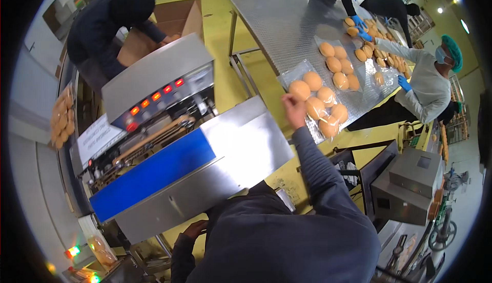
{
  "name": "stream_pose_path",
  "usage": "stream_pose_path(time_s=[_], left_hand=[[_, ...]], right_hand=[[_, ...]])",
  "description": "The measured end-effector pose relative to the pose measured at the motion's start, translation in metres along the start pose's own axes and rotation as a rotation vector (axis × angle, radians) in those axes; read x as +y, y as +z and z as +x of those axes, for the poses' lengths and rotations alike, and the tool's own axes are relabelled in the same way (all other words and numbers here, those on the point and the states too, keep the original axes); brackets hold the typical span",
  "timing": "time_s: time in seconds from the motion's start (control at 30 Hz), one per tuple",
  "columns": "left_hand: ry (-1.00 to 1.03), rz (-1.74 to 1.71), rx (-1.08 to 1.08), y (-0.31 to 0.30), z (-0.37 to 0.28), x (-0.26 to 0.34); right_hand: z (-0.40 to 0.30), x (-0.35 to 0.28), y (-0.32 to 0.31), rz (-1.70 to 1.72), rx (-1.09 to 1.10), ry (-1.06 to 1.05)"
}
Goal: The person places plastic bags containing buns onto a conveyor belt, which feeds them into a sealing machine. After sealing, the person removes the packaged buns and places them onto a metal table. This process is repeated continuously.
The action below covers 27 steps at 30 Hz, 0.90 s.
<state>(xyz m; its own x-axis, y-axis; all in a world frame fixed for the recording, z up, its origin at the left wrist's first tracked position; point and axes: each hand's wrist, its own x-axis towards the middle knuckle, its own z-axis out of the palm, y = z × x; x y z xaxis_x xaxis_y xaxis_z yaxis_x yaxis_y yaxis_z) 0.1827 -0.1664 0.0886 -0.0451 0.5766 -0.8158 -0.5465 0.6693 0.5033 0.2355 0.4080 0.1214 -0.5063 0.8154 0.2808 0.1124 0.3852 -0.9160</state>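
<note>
My right hand (295,111) reaches to the near edge of a metal table (265,21), at the left side of a clear plastic bag of round buns (316,108). Its fingers are bent at the bag's edge; whether they grip the film cannot be told. Farther back, another bag of buns (340,66) lies on the same table. My left hand (196,229) hangs low beside my body, below the steel plate of a sealing machine, its fingers partly hidden. The machine has a blue conveyor belt (153,175) and a control panel (157,96) with lit red displays.
A person in dark clothes (111,25) bends over a cardboard box (184,14) behind the machine. Gloved co-workers stand around the table's far end, one in a green hair net (451,52), near loose buns (384,54). A dark metal frame (365,167) stands right of my right arm.
</note>
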Motion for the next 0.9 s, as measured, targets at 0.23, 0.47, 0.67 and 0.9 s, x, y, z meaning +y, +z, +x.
stream_pose_path(time_s=[0.23,0.47,0.67,0.9], left_hand=[[0.436,0.049,-0.187,0.114,0.118,0.217],[0.445,-0.448,-0.018,0.218,0.276,0.331],[0.339,-0.592,0.137,0.246,0.305,0.339],[0.450,-0.674,0.076,0.237,0.300,0.334]], right_hand=[[0.132,0.062,-0.119,-0.826,0.047,-0.023],[0.080,0.030,-0.111,-0.753,-0.211,-0.030],[0.098,0.062,-0.120,-0.343,-0.218,0.164],[0.174,0.106,-0.074,-0.288,-0.574,0.338]])
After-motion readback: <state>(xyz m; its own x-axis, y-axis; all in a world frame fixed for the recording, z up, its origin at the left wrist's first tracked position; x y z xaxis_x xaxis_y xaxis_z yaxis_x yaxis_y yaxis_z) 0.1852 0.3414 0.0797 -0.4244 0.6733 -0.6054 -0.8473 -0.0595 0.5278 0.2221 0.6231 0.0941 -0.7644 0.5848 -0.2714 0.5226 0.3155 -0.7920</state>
